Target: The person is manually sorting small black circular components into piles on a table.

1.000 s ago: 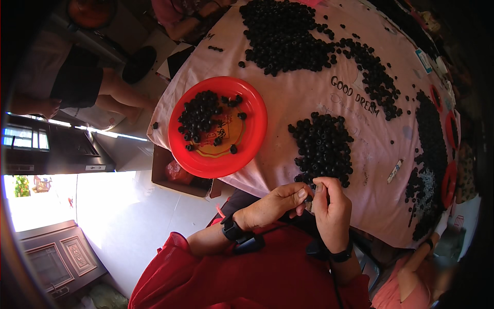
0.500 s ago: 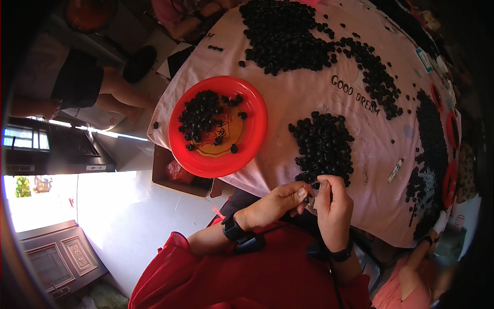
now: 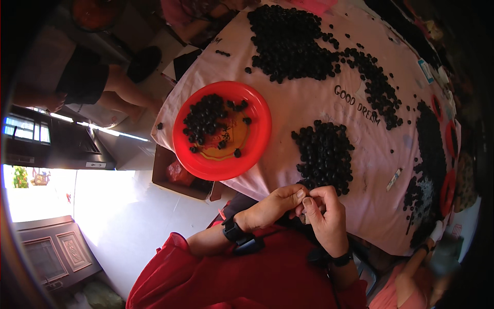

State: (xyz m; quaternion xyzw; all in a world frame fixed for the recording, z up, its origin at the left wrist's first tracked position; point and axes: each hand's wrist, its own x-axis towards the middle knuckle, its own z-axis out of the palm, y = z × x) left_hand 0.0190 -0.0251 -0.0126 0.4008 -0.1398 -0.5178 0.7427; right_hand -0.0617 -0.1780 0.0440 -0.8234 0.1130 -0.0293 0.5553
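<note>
My left hand [image 3: 279, 204] and my right hand [image 3: 329, 220] meet fingertip to fingertip at the near edge of the table. Both are closed in a pinch. The left fingers hold a small black round piece, now largely covered by the fingers; what the right fingertips grip is hidden. Just beyond them lies a pile of small black round pieces [image 3: 325, 157], bead-like, some with a hole showing. To the left, a red plate [image 3: 261, 129] with a yellow printed centre carries a heap of similar black pieces [image 3: 206, 116] and several loose ones.
A pink printed cloth [image 3: 293, 100] covers the table. Larger black heaps [image 3: 290, 46] spread at the back and along the right edge, near more red plates [image 3: 447, 193]. A cardboard box [image 3: 163, 183] stands below the left edge. Other people sit or stand around, one at lower right [image 3: 411, 288].
My right hand has shifted slightly left and down, its fingertips closing in against the left ones. The black piece seen between the fingers is now mostly covered. The whole view has shifted slightly.
</note>
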